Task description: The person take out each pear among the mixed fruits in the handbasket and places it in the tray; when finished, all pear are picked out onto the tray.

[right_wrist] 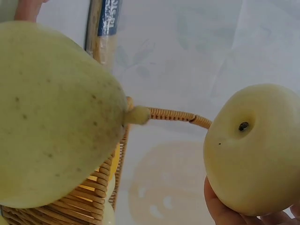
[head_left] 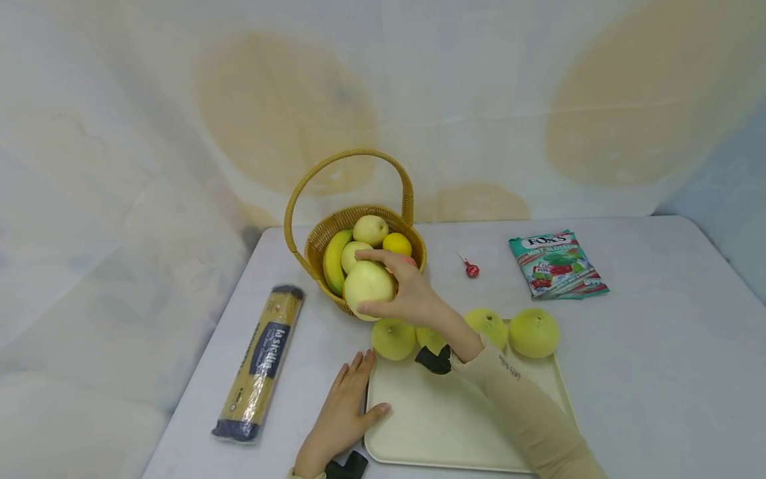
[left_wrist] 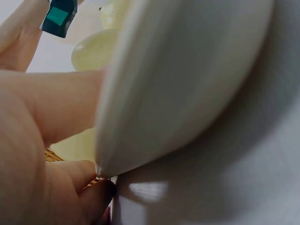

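Note:
My right hand (head_left: 414, 293) holds a pale yellow-green pear (head_left: 366, 285) over the front of a wicker basket (head_left: 323, 246). Its thumb and fingers curl round the fruit, whose dark blossom end shows in the right wrist view. In the basket lie a banana (head_left: 336, 261), pale pears (head_left: 370, 229) and a yellow fruit (head_left: 397, 243); a reddish fruit is partly hidden. My left hand (head_left: 344, 407) rests at the left edge of a cream tray (head_left: 443, 426), fingers extended along its side, thumb over the rim. Several yellow-green fruits (head_left: 534, 332) line the tray's far edge, one partly behind my right wrist.
A long pack of spaghetti (head_left: 260, 366) lies left of the tray. Behind the tray are a red lollipop (head_left: 471, 270) and green candy bags (head_left: 556, 265) marked FOX'S. The basket's tall handle (head_left: 353, 153) arches above the fruit. A pale curtain hangs behind the table.

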Motion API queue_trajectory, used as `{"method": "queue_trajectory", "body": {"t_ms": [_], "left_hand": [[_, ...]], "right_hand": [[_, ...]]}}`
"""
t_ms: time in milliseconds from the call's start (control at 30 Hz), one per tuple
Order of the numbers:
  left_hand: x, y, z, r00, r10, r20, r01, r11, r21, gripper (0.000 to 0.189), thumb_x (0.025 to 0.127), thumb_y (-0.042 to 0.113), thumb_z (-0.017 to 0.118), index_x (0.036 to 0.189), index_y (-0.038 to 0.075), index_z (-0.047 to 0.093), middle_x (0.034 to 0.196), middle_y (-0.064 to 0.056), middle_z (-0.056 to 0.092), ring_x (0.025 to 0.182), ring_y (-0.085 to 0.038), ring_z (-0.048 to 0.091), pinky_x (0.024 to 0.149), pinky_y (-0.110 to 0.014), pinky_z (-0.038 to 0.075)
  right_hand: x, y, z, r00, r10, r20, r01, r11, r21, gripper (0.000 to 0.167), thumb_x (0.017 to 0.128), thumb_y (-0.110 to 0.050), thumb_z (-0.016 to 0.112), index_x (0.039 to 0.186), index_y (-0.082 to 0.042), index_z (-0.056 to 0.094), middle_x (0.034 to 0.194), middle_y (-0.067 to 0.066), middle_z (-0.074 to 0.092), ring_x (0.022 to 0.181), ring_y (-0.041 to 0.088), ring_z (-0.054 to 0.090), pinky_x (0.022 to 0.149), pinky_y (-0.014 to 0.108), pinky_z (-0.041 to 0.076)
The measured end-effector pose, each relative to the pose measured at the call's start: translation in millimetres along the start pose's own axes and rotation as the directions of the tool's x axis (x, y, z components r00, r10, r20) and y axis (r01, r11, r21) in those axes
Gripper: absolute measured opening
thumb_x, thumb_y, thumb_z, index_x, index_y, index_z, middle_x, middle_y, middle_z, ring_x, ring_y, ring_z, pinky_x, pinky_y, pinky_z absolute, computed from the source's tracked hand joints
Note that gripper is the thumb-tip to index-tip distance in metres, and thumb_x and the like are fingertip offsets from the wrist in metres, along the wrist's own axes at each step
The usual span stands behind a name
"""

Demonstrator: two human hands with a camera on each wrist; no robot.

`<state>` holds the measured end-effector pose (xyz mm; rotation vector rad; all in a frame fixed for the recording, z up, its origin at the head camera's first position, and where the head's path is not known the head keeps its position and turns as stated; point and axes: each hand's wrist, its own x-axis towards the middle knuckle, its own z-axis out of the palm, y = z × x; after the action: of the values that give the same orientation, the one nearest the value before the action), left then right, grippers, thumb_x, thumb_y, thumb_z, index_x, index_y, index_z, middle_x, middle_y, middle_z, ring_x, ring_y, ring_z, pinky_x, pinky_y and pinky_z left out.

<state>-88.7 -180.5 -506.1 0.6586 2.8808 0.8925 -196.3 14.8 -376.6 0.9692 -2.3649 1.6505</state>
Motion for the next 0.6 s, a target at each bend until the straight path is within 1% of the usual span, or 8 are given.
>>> {"method": "queue_trajectory", "body": {"t_ms": [167,267,333,400,500,600], "left_hand": [[-0.4,-0.6,-0.5,1.000,0.011,-0.003,-0.011,1.000,0.000,0.084,0.088,0.047,0.063,0.150,0.000,0.030,0.156,-0.013,0.036,0.147,-0.033,0.027,0.119,-0.048,0.014],[0.2,-1.7,-0.3,1.000,0.008,-0.003,-0.008,1.000,0.009,0.085,0.088,0.048,0.063,0.151,0.000,0.029,0.156,-0.013,0.035,0.147,-0.032,0.026,0.119,-0.046,0.013],[0.3,-2.6,0.1,1.000,0.011,-0.010,-0.011,1.000,0.023,0.085,0.088,0.048,0.062,0.151,0.000,0.030,0.156,-0.012,0.035,0.147,-0.032,0.026,0.119,-0.046,0.013],[0.3,-3.0,0.2,1.000,0.012,-0.014,-0.012,1.000,0.019,0.085,0.088,0.048,0.062,0.151,0.000,0.030,0.156,-0.012,0.035,0.147,-0.033,0.027,0.119,-0.047,0.014],[0.4,-3.0,0.8,1.000,0.011,-0.012,-0.011,1.000,0.008,0.085,0.089,0.049,0.062,0.151,0.001,0.029,0.156,-0.012,0.035,0.147,-0.033,0.026,0.120,-0.049,0.015],[0.5,-2.9,1.4,1.000,0.007,-0.004,-0.007,1.000,-0.001,0.085,0.089,0.050,0.062,0.152,0.002,0.028,0.157,-0.012,0.034,0.147,-0.032,0.026,0.120,-0.048,0.014]], "right_hand": [[-8.3,-1.1,3.8,1.000,-0.016,0.014,0.016,1.000,0.011,0.073,0.075,-0.013,0.083,0.139,-0.011,0.047,0.141,0.004,0.052,0.127,0.020,0.048,0.104,0.041,0.047],[-13.9,-2.3,4.9,1.000,-0.023,0.020,0.022,0.999,0.024,0.073,0.075,-0.014,0.083,0.139,-0.013,0.047,0.140,0.003,0.051,0.125,0.020,0.048,0.103,0.041,0.047],[-16.9,-3.0,5.5,1.000,-0.018,0.021,0.017,0.999,0.034,0.073,0.075,-0.013,0.083,0.139,-0.014,0.047,0.140,0.003,0.051,0.124,0.021,0.048,0.102,0.042,0.047],[-19.6,-2.9,6.6,1.000,-0.006,0.020,0.005,0.999,0.035,0.073,0.075,-0.014,0.083,0.139,-0.014,0.047,0.140,0.003,0.051,0.124,0.022,0.048,0.102,0.044,0.047],[-23.6,-3.7,7.9,1.000,0.019,0.020,-0.020,0.999,0.042,0.072,0.076,-0.013,0.082,0.138,-0.015,0.048,0.141,0.003,0.051,0.129,0.026,0.046,0.105,0.047,0.046],[-27.8,-5.6,8.9,0.999,0.029,0.027,-0.031,0.998,0.047,0.072,0.075,-0.013,0.083,0.138,-0.015,0.048,0.142,0.004,0.051,0.140,0.030,0.038,0.109,0.052,0.041]]}}
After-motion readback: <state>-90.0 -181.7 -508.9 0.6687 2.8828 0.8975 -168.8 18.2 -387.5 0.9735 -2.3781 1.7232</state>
